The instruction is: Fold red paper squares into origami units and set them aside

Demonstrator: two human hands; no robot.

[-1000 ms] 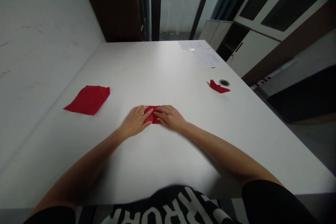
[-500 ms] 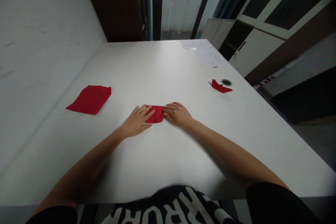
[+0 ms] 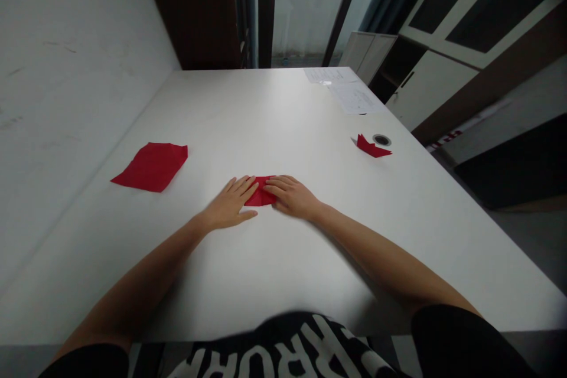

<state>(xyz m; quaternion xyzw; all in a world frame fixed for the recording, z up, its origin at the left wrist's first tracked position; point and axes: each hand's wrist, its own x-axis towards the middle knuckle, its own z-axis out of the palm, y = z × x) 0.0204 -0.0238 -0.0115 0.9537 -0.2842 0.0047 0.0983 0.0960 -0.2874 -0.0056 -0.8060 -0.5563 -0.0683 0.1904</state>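
Observation:
A small folded piece of red paper (image 3: 261,196) lies flat on the white table (image 3: 274,266) in front of me. My left hand (image 3: 229,204) rests on its left end, fingers stretched out and the thumb apart below. From the other side, my right hand (image 3: 293,196) lies over the right end with its fingers extended and close together. Both hands cover parts of the paper, so its ends are hidden.
To the left lies a larger red sheet (image 3: 153,167), creased at its edges. A folded red paper boat (image 3: 372,146) is at the right, beside a round cable hole (image 3: 381,140). Printed sheets (image 3: 352,96) lie at the far right corner. A wall (image 3: 80,106) borders the left.
My right hand has slid left, farther over the red paper. My left fingers have drawn closer together, while the hand stays at the left end.

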